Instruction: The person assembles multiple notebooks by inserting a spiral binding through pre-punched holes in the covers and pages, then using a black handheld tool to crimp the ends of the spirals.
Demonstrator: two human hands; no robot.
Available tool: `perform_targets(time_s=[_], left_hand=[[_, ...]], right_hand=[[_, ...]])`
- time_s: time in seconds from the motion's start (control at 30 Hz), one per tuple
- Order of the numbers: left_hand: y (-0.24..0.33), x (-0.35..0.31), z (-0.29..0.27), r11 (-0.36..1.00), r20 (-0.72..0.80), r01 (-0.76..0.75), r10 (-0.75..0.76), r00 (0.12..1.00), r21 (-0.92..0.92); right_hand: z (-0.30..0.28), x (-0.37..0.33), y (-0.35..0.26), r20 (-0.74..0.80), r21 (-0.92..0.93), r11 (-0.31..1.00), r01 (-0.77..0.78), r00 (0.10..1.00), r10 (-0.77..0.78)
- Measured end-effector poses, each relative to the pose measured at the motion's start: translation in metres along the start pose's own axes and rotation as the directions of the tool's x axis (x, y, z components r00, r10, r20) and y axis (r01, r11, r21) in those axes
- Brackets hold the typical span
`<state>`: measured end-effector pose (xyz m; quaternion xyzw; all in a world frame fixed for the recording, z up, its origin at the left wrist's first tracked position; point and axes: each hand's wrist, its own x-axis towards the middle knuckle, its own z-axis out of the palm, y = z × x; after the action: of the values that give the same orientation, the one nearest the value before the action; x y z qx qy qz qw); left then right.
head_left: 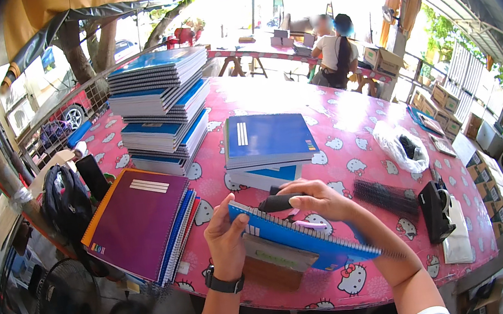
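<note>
My left hand (pixel 223 234), with a black watch on the wrist, grips one end of a blue spiral notebook (pixel 288 241), tilted on edge above the table. A dark wire coil runs along its upper edge and sticks out past the far right end. My right hand (pixel 317 199) is closed around a dark, thick-handled tool (pixel 277 200) just over the coil; its working end is hidden. Behind the notebook lies a small lilac object (pixel 310 225), partly covered. Under it is a brown wooden block (pixel 273 271) with a greyish top.
Tall stacks of blue notebooks (pixel 158 74) stand back left. A purple notebook (pixel 139 222) tops a pile at left; another blue pile (pixel 268 136) sits ahead. To the right are loose black coils (pixel 387 196), a white plastic bag (pixel 402 146) and a black tape dispenser-like object (pixel 435 212).
</note>
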<state>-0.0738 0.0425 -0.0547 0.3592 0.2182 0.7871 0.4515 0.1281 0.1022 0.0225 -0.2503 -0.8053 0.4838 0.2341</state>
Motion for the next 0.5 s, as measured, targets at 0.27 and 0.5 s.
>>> perform_targets(time_s=[0.27,0.5], left_hand=[[0.005,-0.003,0.006,0.998,0.054,-0.062,0.061,0.997,0.029],[0.009,-0.006,0.014,0.989,0.107,-0.099,0.088,0.990,0.109]], right_hand=[[0.000,0.006,-0.008,-0.091,-0.206,0.977,0.058,0.993,-0.079],[0.004,-0.007,-0.001,-0.049,0.395,0.916,0.070,0.997,-0.056]])
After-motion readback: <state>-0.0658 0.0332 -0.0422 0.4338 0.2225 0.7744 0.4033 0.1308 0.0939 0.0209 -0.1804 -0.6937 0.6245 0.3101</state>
